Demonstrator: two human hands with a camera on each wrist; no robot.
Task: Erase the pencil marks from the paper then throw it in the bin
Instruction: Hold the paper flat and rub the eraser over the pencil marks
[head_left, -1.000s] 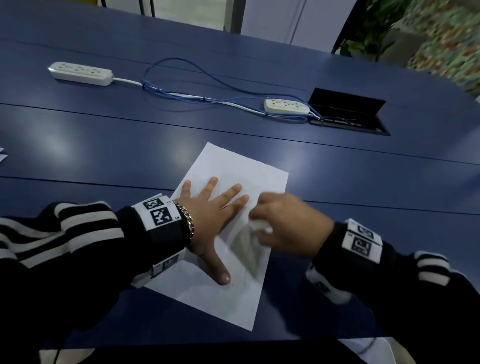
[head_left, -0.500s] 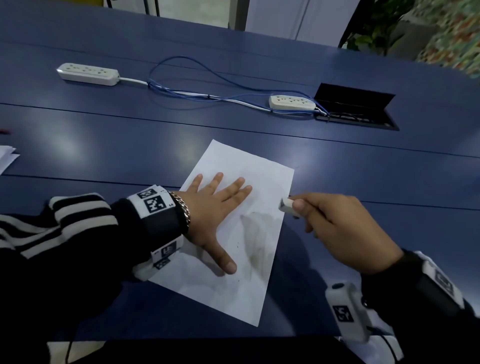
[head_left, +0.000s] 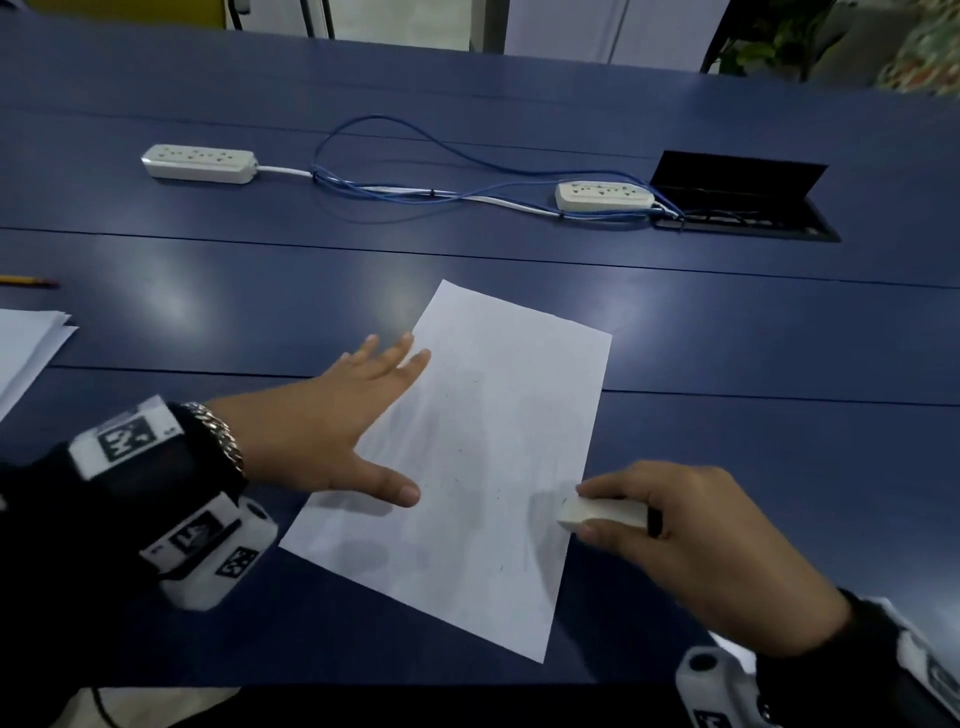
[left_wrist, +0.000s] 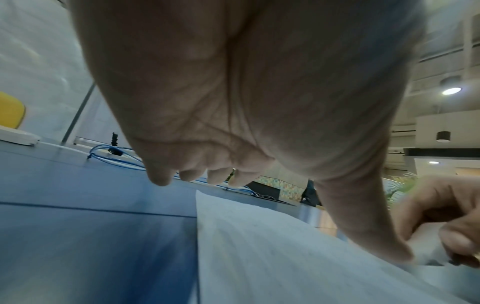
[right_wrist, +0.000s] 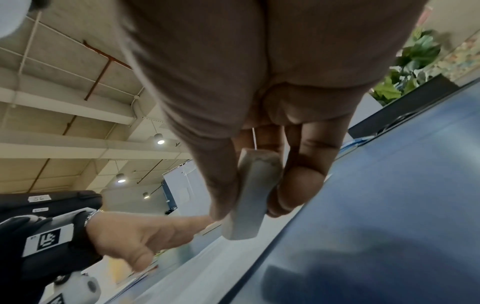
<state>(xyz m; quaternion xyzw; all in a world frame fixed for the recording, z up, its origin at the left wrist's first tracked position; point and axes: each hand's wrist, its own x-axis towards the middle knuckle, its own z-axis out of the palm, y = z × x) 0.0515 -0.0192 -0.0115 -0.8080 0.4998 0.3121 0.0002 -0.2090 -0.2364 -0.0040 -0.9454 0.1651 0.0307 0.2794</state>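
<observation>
The white rectangular sheet of paper (head_left: 483, 457) lies flat on the dark blue counter (head_left: 753, 364), its long axis running from the near edge away toward the white power strip (head_left: 605, 196) by the black cable hatch, tilted so the far short edge leans left. The left hand (head_left: 322, 431) lies spread over the sheet's left long edge with fingers straight and thumb stretched out onto the paper — probably there to pin the sheet so it cannot slide or wrinkle under rubbing. The right hand (head_left: 696, 551) pinches a small white block eraser (head_left: 602, 514) between thumb and fingertips, the grip closed firmly on it, with the eraser's free end reaching over the sheet's right long edge; the right wrist view shows that end poking out past the fingers, likely left bare for rubbing. Faint grey smudges remain on the paper, so erasing seems unfinished. No bin is visible.
</observation>
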